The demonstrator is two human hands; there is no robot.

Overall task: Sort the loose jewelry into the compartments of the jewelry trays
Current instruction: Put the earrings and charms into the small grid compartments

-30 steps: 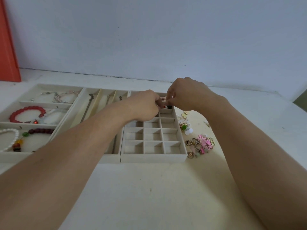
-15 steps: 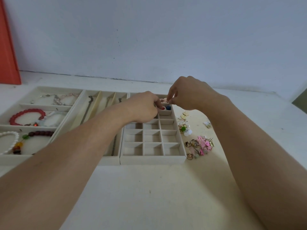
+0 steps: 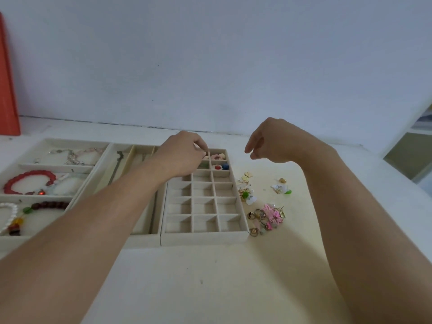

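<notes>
1. Over the far row of the small-compartment tray [image 3: 205, 235], the left hand [image 3: 181, 157] is hovering with its fingers curled and the fingertips pressed together; it is too small to tell whether they are pinching a piece of jewelry.
2. To the right of this tray, the right hand [image 3: 273, 142] is hanging in the air above the table [image 3: 210, 277], the fingers loosely curled downward and holding nothing that is showing.
3. The two hands are standing apart from each other, with a clear gap between them.
4. In the far compartments of the tray, some pieces are lying: a pink flower piece [image 3: 218, 156], and in the compartment just in front of it a red bead [image 3: 217, 167] and a blue bead [image 3: 225, 166] side by side.
5. The nearer compartments of this tray are showing only their lining.
6. The loose jewelry is lying on the table just beside the right wall of the tray: a pink piece [image 3: 272, 216] with some gold rings [image 3: 257, 215] near the front, a green and white cluster [image 3: 246, 195] in the middle, and a few small pieces [image 3: 281, 187] further right.
7. At the left, a middle tray [image 3: 121, 174] with long compartments is holding a dark chain [image 3: 115, 167].
8. The leftmost tray [image 3: 46, 165] is holding a red bracelet [image 3: 25, 181], a white pearl bracelet [image 3: 10, 213] and a dark bead bracelet [image 3: 50, 204], each in a separate compartment.
</notes>
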